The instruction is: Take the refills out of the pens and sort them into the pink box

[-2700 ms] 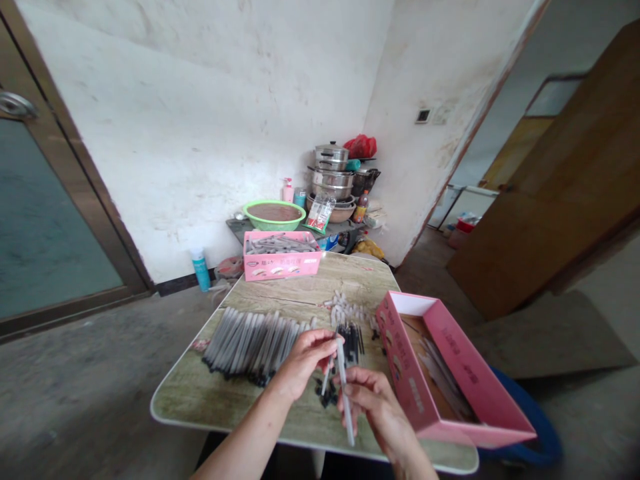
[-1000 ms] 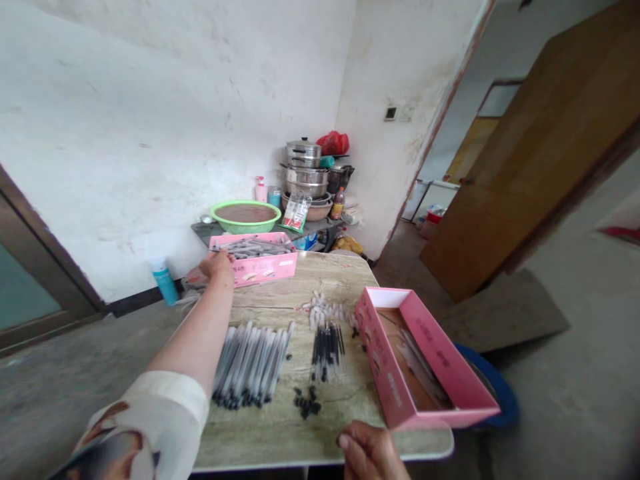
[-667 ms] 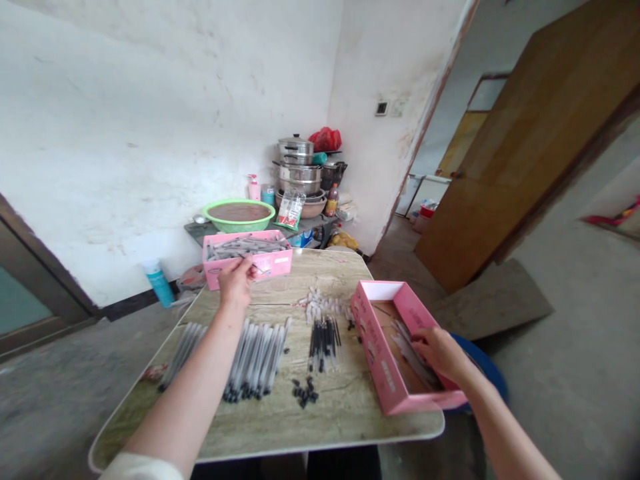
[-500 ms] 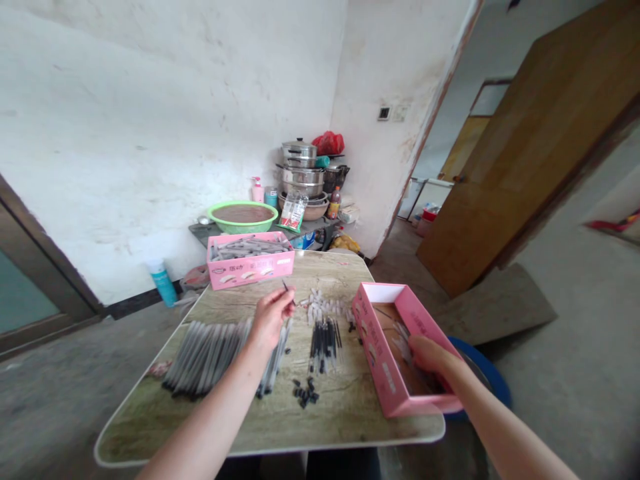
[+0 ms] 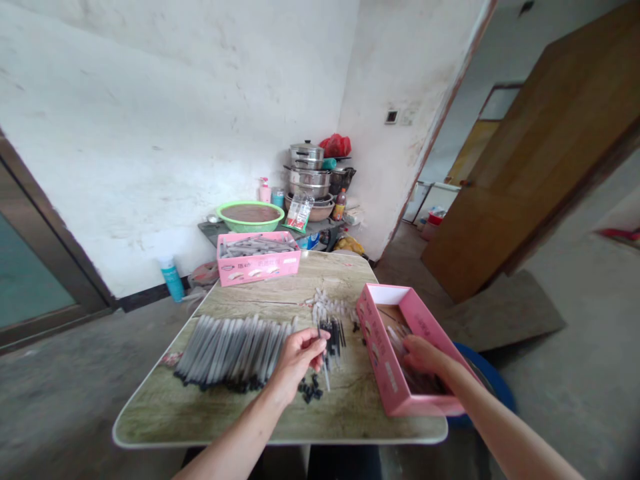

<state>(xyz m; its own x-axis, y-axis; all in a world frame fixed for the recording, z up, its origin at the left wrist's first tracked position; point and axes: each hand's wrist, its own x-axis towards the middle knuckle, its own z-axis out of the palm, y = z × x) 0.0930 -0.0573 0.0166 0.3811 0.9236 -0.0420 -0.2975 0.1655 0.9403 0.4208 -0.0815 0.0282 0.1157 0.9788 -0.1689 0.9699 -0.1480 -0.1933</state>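
Note:
My left hand (image 5: 303, 353) is closed in a pinch on a thin pen refill (image 5: 327, 379), above the table's middle. Behind it lies a bunch of black-tipped refills (image 5: 334, 337), with small black caps (image 5: 311, 388) scattered nearer me. A long row of translucent pen barrels (image 5: 233, 350) with black ends lies left of this hand. My right hand (image 5: 425, 357) reaches into a pink box (image 5: 376, 360) on the right, fingers curled beside clear slender pieces (image 5: 397, 339). What those fingers grip is hidden.
Small whitish pieces (image 5: 325, 303) are heaped on the table (image 5: 200, 423) beyond the refills. A second pink box (image 5: 260, 269), full of pens, stands at the far edge. Behind it are a green basin (image 5: 250, 223) and stacked pots (image 5: 307, 177). A blue tub (image 5: 495, 380) stands beside the table.
My left hand has moved right and towards me, from above the barrels to the refills, with the thin refill in it. My right hand stays in the box. The view has shifted slightly.

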